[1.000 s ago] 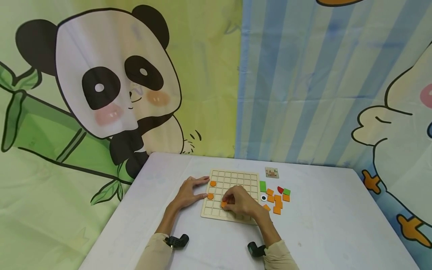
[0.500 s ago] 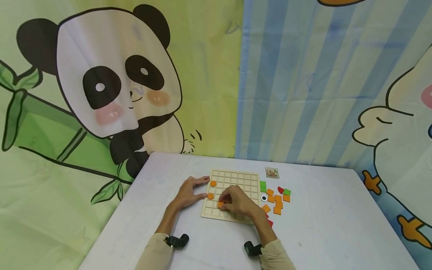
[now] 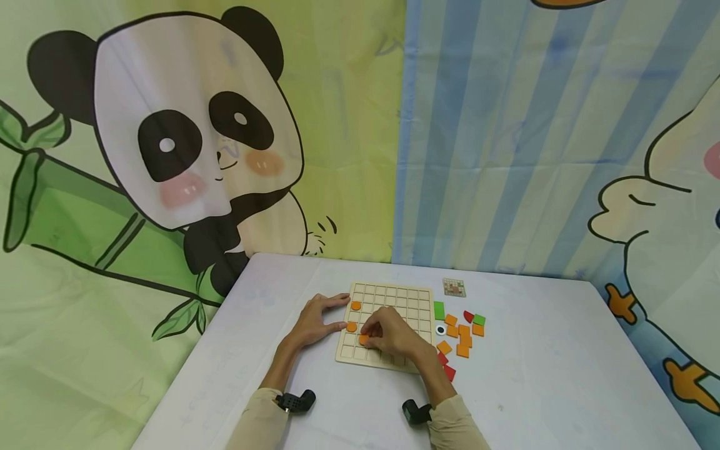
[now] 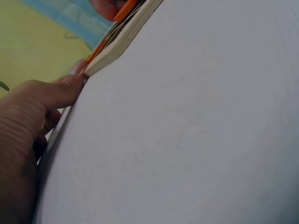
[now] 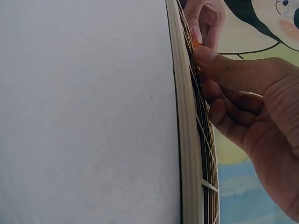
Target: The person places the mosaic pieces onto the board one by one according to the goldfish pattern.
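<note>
A square wooden grid board point(image 3: 419, 303) lies on the white table. Two orange round pieces sit in its left part, one farther back point(image 3: 356, 305) and one nearer point(image 3: 351, 327). My right hand point(image 3: 396, 334) pinches another orange piece point(image 3: 364, 339) between thumb and fingers over the board's near left part. In the left wrist view this held piece point(image 4: 124, 11) is tilted above the board; its full outline is hidden by the fingers. My left hand point(image 3: 313, 322) rests at the board's left edge, thumb and forefinger spread, the thumb point(image 4: 70, 86) touching the rim.
Right of the board lie several loose orange squares point(image 3: 464, 330), green pieces point(image 3: 439, 310), red pieces point(image 3: 449, 373) and a white disc with a dark centre point(image 3: 440, 330). A small patterned card point(image 3: 454, 287) lies farther back. Printed curtains point(image 3: 349, 187) stand behind the table.
My right hand has moved left across the board with the orange piece, uncovering red pieces beside the board's right edge. The left hand has stayed in place.
</note>
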The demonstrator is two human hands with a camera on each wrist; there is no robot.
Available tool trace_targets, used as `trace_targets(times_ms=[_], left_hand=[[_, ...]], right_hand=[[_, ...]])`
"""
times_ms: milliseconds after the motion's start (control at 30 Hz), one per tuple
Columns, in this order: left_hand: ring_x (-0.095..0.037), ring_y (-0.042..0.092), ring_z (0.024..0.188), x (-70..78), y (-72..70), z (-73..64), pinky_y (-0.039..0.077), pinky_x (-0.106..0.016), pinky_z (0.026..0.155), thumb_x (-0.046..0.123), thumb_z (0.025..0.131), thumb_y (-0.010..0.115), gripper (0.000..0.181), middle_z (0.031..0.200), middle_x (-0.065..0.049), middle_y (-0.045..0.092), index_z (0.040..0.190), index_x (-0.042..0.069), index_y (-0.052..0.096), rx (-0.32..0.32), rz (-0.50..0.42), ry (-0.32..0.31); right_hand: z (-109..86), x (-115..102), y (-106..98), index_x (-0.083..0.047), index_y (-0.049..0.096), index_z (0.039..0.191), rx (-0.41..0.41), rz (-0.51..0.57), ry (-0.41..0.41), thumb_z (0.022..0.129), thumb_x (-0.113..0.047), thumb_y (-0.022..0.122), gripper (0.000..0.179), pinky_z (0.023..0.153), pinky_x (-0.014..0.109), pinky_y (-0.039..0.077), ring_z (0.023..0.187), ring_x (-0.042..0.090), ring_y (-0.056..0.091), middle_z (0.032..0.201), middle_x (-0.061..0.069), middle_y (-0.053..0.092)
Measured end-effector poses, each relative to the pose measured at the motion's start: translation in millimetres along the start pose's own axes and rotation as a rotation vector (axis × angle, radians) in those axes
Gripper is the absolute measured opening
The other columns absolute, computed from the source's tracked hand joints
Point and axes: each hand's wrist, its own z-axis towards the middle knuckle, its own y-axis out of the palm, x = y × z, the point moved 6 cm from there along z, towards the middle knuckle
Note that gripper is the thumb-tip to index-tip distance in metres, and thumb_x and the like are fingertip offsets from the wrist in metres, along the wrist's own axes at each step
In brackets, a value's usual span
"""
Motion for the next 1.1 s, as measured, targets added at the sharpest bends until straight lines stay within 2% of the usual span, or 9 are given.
trace_targets(times_ms=[300,600,1100], left_hand=[[-0.017,0.055,0.107,-2.2,0.5,1.5,0.040,-0.042,0.104,0.033,0.089,0.092,0.066,0.163,0.012,0.059,0.150,0.024,0.068,-0.009,0.003,0.003],[-0.016,0.055,0.109,-6.2,1.5,2.9,0.039,-0.042,0.104,0.033,0.090,0.092,0.067,0.164,0.014,0.058,0.151,0.026,0.067,-0.019,0.006,-0.005],[-0.015,0.053,0.105,-4.1,1.0,2.8,0.039,-0.041,0.101,0.031,0.089,0.092,0.067,0.164,0.010,0.058,0.151,0.022,0.068,-0.008,0.002,0.019]], right_hand=[[2.5,-2.6,0.2,-0.003,0.086,0.102,-0.015,-0.004,-0.004,0.089,-0.002,0.088,0.013,0.068,0.022,0.055,0.072,0.003,0.064,0.091,0.008,0.082],[5.7,0.5,2.1,-0.005,0.086,0.101,-0.022,-0.015,0.005,0.087,-0.003,0.091,0.015,0.065,0.022,0.055,0.068,0.001,0.062,0.087,0.004,0.082],[4.4,2.5,2.3,-0.007,0.086,0.102,-0.028,-0.003,0.023,0.088,-0.004,0.090,0.015,0.067,0.022,0.055,0.070,0.003,0.063,0.089,0.003,0.082]])
